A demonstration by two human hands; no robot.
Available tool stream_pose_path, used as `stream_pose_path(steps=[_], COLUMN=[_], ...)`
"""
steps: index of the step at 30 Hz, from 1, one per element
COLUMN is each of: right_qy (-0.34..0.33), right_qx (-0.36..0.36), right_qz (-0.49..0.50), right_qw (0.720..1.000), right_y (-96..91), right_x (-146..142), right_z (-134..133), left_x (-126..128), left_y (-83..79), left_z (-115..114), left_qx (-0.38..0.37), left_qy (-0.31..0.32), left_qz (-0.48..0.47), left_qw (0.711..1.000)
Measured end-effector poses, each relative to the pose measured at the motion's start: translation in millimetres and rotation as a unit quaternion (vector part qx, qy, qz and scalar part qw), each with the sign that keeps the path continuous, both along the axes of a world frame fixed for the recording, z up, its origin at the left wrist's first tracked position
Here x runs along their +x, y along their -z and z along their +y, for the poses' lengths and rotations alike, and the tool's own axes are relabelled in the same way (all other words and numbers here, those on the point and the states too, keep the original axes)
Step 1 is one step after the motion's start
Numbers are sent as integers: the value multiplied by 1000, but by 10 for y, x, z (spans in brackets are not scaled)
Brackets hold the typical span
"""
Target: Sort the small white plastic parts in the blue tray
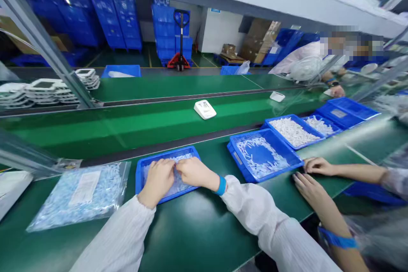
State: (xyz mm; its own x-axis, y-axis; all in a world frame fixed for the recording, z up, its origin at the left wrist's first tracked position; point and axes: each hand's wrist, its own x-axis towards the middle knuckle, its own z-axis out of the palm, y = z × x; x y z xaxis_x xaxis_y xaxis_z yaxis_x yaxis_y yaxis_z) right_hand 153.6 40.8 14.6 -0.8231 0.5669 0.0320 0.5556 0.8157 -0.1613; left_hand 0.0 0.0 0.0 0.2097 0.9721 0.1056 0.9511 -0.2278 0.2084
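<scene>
My left hand point(159, 179) and my right hand point(195, 172) meet over a blue tray point(139, 178) that holds small pale pieces point(179, 185). Both hands have their fingers curled and pinched close together, almost touching. What sits between the fingertips is too small or hidden to make out. A blue band circles my right wrist. Left of the tray lies a clear plastic bag point(110, 195) filled with small light-blue pieces, with a white label point(85, 187) on it.
A white device point(205, 109) lies on the green conveyor belt point(153, 117). Blue trays point(236, 159) of white parts stand at right, beside a co-worker's hands point(314, 182). White housings point(44, 89) are stacked at far left. Metal posts point(54, 46) rise at left; another person works across the belt.
</scene>
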Motion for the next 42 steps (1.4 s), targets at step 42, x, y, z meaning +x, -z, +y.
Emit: stream_pose_path(steps=[42], right_qy=[-6], right_qx=[6], right_qz=[-11], right_qw=[1000], right_y=[30], right_x=[1], right_z=[17], left_x=[18], left_y=[-43], left_z=[-24], left_qx=[-20], left_qy=[-2], left_qz=[-4], left_qw=[1000])
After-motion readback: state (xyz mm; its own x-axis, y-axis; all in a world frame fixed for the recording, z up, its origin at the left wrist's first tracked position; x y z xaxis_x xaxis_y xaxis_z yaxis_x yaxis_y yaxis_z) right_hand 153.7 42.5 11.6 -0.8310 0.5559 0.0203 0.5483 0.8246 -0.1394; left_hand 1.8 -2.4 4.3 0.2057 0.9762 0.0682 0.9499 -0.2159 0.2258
